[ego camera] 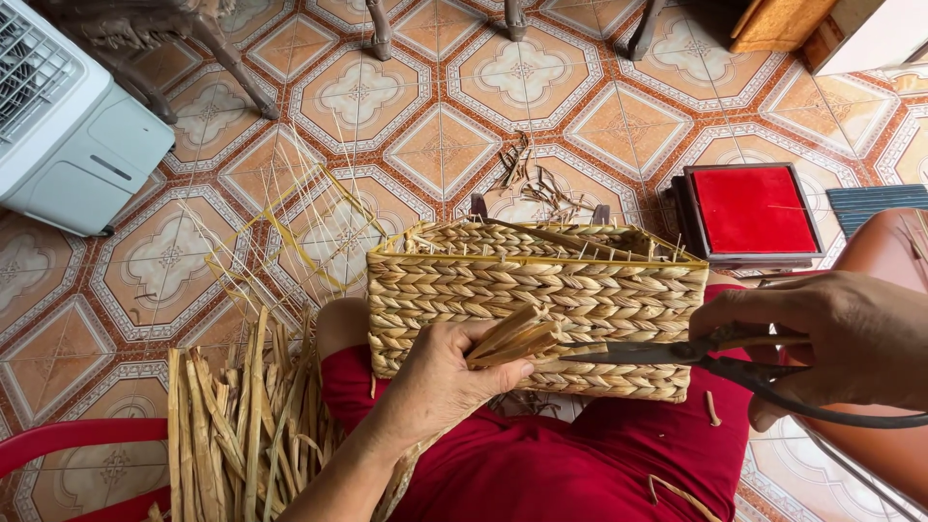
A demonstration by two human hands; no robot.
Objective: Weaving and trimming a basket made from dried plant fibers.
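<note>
Lap: our left hand (449, 372) pinched strands (512, 338) against basket (536, 304) | right hand (831, 338) gripped scissors (667, 353) | risk: blades near fingers, might nick weave.

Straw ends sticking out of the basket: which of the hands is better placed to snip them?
Probably the right hand: it holds the scissors, blades pointing at the straw ends. The left hand pinches those ends against the woven basket.
</note>
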